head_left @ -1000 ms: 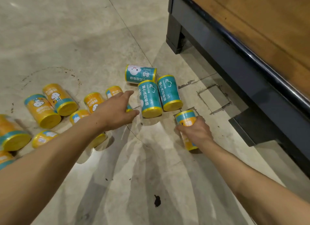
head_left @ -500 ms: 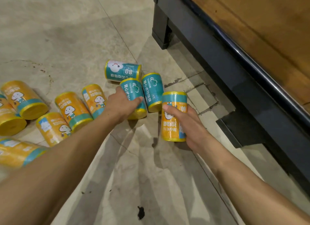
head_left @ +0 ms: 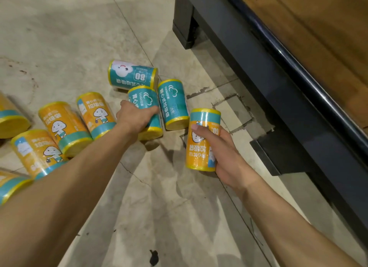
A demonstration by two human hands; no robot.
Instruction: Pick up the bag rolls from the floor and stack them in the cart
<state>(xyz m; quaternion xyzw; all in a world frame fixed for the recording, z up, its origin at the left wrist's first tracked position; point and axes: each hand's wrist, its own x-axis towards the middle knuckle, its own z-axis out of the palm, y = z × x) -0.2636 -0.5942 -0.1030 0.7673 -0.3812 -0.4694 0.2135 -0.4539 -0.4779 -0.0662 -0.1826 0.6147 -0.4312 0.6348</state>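
head view: pale tiled floor (head_left: 59, 37) beside a dark cart frame (head_left: 268, 77) with a wooden deck (head_left: 318, 27). right hand (head_left: 225, 157) holds an orange bag roll (head_left: 201, 145) upright, fingers curled round it, clear of the floor. left hand (head_left: 135, 117) grips a teal bag roll (head_left: 145, 99) lying among two other teal rolls (head_left: 173, 103). more orange rolls (head_left: 61, 125) lie on the floor at left.

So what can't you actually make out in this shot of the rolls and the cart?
- Head view: the teal roll under the left hand is half covered by that hand.
- The cart is cut off by the top and right edges; its inside is unseen.
- The orange rolls at the left edge are cropped and partly behind the forearm.
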